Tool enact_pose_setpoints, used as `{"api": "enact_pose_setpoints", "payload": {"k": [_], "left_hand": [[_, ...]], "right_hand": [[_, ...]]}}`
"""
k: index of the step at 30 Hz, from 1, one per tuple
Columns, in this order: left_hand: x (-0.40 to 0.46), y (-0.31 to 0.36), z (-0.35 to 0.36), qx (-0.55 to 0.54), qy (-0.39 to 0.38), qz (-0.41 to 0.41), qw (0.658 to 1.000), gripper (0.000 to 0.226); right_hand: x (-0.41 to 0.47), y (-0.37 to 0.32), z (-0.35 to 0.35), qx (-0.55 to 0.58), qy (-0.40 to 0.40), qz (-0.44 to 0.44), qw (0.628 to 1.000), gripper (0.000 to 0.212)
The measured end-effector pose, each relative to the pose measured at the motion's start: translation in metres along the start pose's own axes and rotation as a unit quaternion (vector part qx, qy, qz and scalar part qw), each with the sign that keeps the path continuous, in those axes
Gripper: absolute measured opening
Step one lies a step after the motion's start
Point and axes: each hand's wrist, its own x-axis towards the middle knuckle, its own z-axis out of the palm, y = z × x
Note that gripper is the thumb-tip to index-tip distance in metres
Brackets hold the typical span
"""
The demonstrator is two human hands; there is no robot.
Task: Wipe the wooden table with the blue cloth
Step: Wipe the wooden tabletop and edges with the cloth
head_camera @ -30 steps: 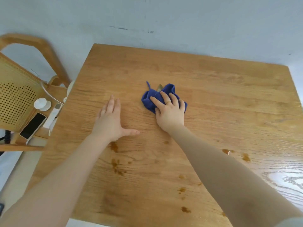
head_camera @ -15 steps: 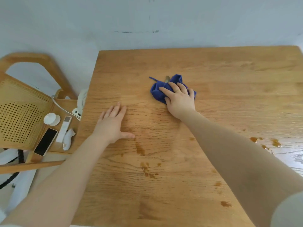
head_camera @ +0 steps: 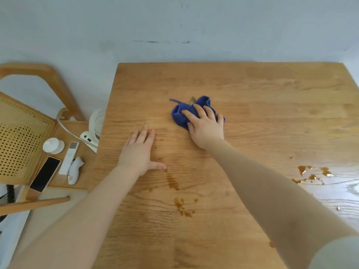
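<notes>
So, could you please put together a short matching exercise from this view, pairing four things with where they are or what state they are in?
Things:
1. blue cloth
2. left hand
3. brown spill
4. phone

Places or states:
A. lies on the chair seat beside the table
B. bunched up under the right hand
C. wet patches near the table's right edge
D. flat on the wooden table, fingers straight

Pairs: 1-B, 2-D, 3-C, 4-A
</notes>
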Motion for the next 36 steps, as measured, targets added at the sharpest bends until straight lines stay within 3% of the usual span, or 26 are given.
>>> {"api": "enact_pose_setpoints", "payload": {"k": [5,11,13,17,20,24,30,36], "left_hand": [[-0.001,0.000,-0.003,-0.017,0.004,0.002,1.000,0.122],[-0.001,-0.002,-0.001,-0.035,0.014,0.007,0.999,0.122],[0.001,-0.001,-0.003,-0.032,0.007,0.006,0.999,0.122],[0.000,-0.003,0.002,-0.015,0.016,0.009,1.000,0.122],[-0.003,-0.005,0.003,-0.007,0.018,0.007,1.000,0.121],[-0.005,0.002,-0.001,0.018,0.008,-0.009,1.000,0.121],[-0.008,0.008,-0.005,0.055,0.003,-0.051,0.997,0.127],[-0.007,0.001,0.000,0.024,-0.010,-0.084,0.996,0.134]], "right_hand": [[0.013,-0.017,-0.002,0.058,-0.008,0.043,0.997,0.044],[-0.037,-0.008,0.008,0.051,-0.005,-0.163,0.985,0.043],[-0.009,-0.004,0.002,0.049,-0.022,-0.154,0.987,0.041],[0.048,-0.020,-0.002,0.064,-0.025,-0.058,0.996,0.041],[0.048,-0.025,-0.001,0.054,-0.025,-0.059,0.996,0.042],[-0.004,-0.029,0.007,0.054,-0.003,-0.130,0.990,0.045],[-0.011,-0.013,-0.003,0.004,-0.071,-0.249,0.966,0.043],[0.025,-0.030,-0.005,0.012,-0.061,-0.071,0.996,0.052]]}}
